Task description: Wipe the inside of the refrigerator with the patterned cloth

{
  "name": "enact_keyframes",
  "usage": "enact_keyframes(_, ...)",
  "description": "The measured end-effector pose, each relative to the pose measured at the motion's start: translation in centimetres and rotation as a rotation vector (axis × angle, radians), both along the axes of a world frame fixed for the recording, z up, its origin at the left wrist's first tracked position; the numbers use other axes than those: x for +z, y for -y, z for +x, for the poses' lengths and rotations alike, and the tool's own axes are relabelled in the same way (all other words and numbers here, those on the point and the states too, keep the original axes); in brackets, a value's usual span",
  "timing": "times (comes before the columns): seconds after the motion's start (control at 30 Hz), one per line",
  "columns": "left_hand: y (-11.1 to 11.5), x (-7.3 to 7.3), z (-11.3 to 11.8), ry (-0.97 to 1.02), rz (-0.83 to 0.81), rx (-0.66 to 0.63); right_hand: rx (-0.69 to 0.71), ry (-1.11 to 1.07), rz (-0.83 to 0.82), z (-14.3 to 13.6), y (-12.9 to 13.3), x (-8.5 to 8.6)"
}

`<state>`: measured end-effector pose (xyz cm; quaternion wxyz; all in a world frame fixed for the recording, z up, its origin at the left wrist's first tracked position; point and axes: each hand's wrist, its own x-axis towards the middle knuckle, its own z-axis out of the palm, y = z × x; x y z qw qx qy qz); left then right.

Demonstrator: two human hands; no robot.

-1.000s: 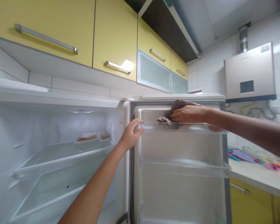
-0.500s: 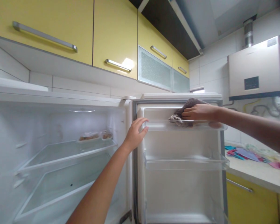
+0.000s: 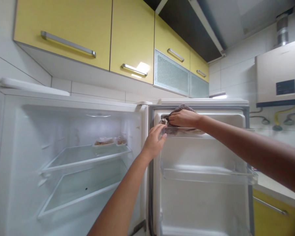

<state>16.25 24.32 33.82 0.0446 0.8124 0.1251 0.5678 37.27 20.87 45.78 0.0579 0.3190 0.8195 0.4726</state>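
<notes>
My right hand (image 3: 183, 118) is closed on a greyish-brown cloth (image 3: 184, 108) and presses it into the left part of the top door shelf (image 3: 173, 132). A patterned, lighter bit of the cloth sticks out by the fingertips. At that shelf's left end, my left hand (image 3: 154, 141) grips the edge, its fingers over the rim and the thumb in front. The fridge door (image 3: 201, 154) stands wide open, with a clear middle shelf (image 3: 208, 176) lower down on it. Part of the cloth shows through the clear shelf front.
To the left is the open fridge compartment with glass shelves (image 3: 83, 157); two food packs (image 3: 104, 141) lie on the upper one. Yellow wall cabinets (image 3: 132, 39) hang above. A water heater (image 3: 282, 72) is on the right wall, over a counter (image 3: 272, 185).
My right hand has slid the cloth leftward along the top door shelf, close to my left hand. My left hand keeps its place on the shelf end. The view has turned slightly left.
</notes>
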Motion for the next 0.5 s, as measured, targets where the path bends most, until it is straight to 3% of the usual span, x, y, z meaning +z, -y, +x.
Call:
enact_keyframes(0.13, -0.2, -0.4, 0.3, 0.022, -0.02, 0.019, -0.022, -0.16, 0.042, -1.2, -0.1, -0.2)
enact_keyframes(0.37, 0.1, -1.9, 1.1, 0.18, -0.19, -0.079, -0.125, -0.725, 0.063, -0.7, -0.2, -0.4)
enact_keyframes(0.5, 0.3, -2.1, 1.7, 0.342, -0.335, -0.128, 0.026, -1.028, 0.053, -1.5, -0.1, -0.6)
